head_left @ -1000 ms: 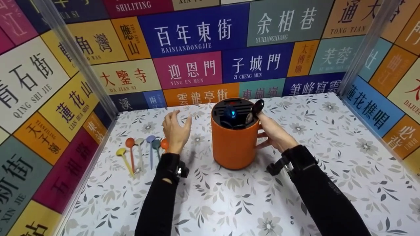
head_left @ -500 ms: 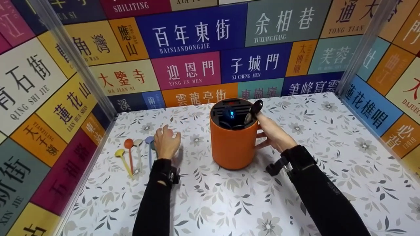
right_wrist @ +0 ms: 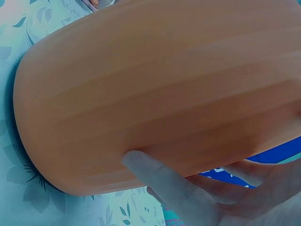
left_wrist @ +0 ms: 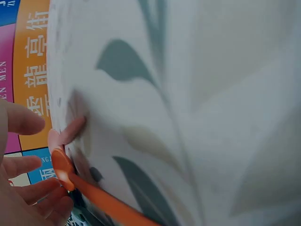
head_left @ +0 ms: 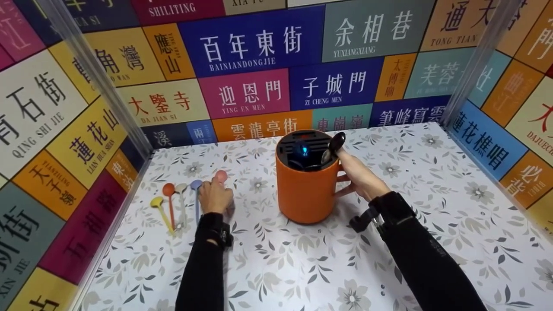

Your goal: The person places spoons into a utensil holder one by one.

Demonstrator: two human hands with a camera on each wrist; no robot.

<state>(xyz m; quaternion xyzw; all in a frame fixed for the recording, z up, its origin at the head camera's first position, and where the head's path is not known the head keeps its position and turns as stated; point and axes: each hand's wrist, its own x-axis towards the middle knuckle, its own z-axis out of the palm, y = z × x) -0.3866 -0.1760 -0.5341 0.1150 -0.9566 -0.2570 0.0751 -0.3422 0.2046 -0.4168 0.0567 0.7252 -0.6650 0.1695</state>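
Observation:
A big orange mug (head_left: 306, 194) with a black slotted insert (head_left: 302, 140) stands upright. My right hand (head_left: 360, 175) grips it by the handle; in the right wrist view a finger (right_wrist: 164, 181) presses on the mug's side. A dark glossy spoon (head_left: 337, 141) pokes up from the insert by my right thumb. My left hand (head_left: 215, 195) is down over the right end of a row of small spoons, covering some. In the left wrist view its thumb and fingers are apart, fingertips right at an orange spoon (left_wrist: 63, 165). A pink spoon bowl (head_left: 221, 175) shows beyond the hand.
Left of that hand lie a yellow spoon (head_left: 163, 214), an orange-red spoon (head_left: 169, 194), a beige spoon (head_left: 181, 198) and a blue-violet spoon (head_left: 197, 194). They rest on a floral-patterned table (head_left: 281, 268). Sign-covered walls (head_left: 255, 43) enclose the back and sides.
My left hand has moved left and down from beside the mug to the spoons, its fingers lowering over them. My right hand and the mug have stayed in place.

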